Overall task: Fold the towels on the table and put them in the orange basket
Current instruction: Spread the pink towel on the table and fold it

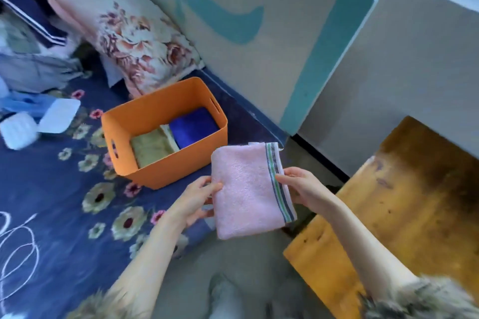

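A folded pink towel (246,189) with a striped border is held in the air between both hands, just right of and nearer than the orange basket (145,114). My left hand (197,199) grips its left edge, thumb on top. My right hand (300,186) grips the striped right edge. The basket stands on a dark blue floral bedspread (51,189). Inside it lie a folded olive-green towel (153,146) and a folded blue towel (193,127), side by side.
A worn yellow wooden table (401,202) stands at the right. A floral pillow (134,33) lies behind the basket, against a beige and teal board (259,33). Clothes and white plastic items (39,122) lie at the far left on the bed.
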